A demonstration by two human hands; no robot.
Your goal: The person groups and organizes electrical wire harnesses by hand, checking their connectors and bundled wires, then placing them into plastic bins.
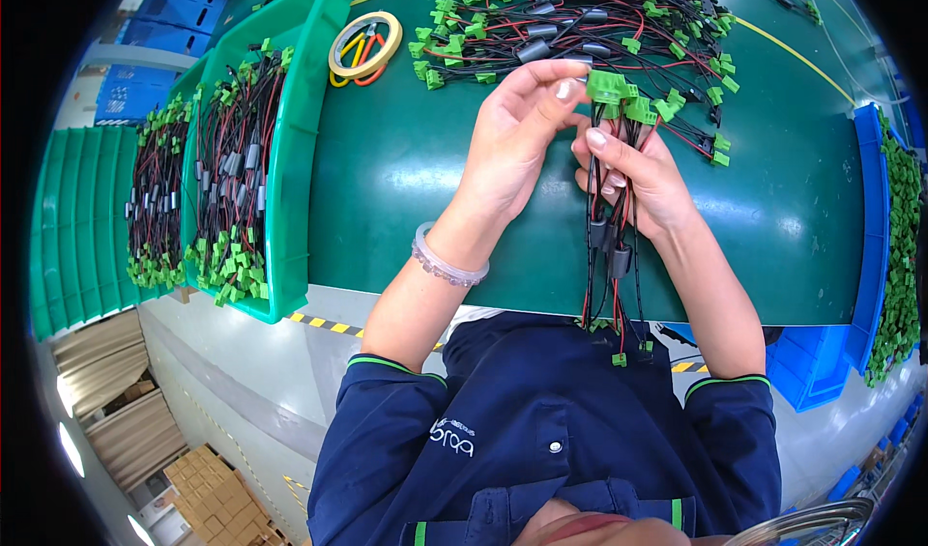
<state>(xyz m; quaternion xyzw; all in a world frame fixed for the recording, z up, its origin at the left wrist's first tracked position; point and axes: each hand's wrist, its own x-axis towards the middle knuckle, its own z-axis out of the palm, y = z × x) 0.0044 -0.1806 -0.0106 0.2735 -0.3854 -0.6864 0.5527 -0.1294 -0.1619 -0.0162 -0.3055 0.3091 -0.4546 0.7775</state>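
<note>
Over the near side of the green table, my right hand [646, 177] is closed around a small bundle of wire harnesses [619, 259]. Their black and red wires hang down past the table's front edge, with grey cylinders partway along and green plugs at the lower ends. At the top of the bundle several green connectors stick up. My left hand [522, 130] pinches one green connector [606, 86] there between thumb and forefinger. Beyond my hands lies a wide heap of similar harnesses [551, 32].
Green crates [290, 159] filled with harnesses stand at the left. Behind my left hand lie a tape roll [340, 61] and yellow-and-red-handled tools [371, 74]. A blue bin [873, 208] at the right holds many green connectors [901, 256]. Another blue bin [810, 362] sits lower.
</note>
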